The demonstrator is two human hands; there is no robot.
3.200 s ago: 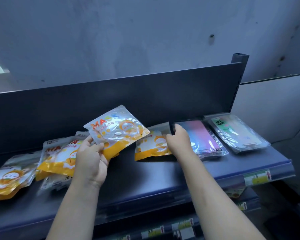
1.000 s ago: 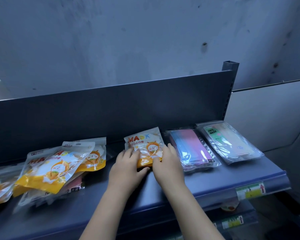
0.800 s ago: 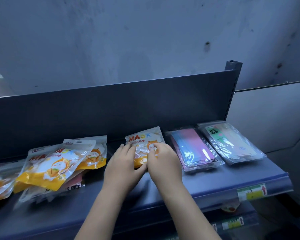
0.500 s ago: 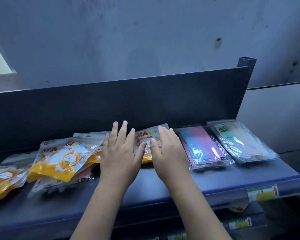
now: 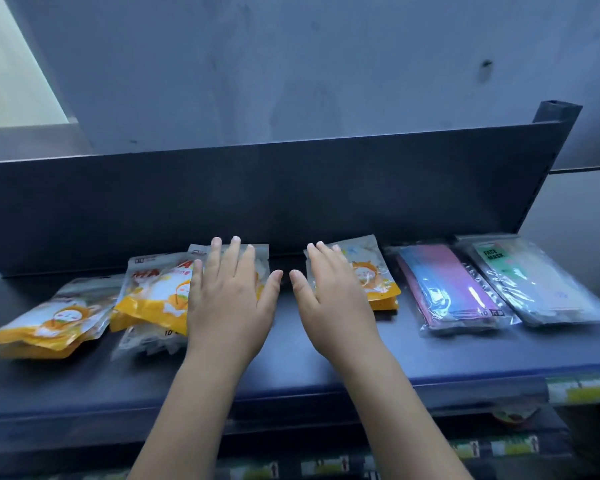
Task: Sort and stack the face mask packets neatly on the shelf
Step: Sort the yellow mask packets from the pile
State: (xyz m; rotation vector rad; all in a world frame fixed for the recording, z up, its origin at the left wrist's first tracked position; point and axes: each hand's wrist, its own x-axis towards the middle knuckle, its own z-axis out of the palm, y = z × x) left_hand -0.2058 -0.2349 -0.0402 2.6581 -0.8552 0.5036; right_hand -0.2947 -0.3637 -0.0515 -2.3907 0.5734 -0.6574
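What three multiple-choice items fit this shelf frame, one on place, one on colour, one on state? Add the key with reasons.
1. Which lies furthest right on the shelf? A the orange packet; B the blue-and-pink packet; C the FACE MASK packet.
2. What colour is the bottom band of the packet next to the right hand? A orange; B green; C purple.
3. How do the hands stand? A both flat, fingers straight, gripping nothing; B both clenched in fists; C one lifts a packet off the shelf.

Key:
1 C, it lies beyond the blue-and-pink packet, nearest the shelf's end.
2 A, an orange band shows below the cartoon print.
3 A, the left hand and the right hand both show spread, straight fingers.
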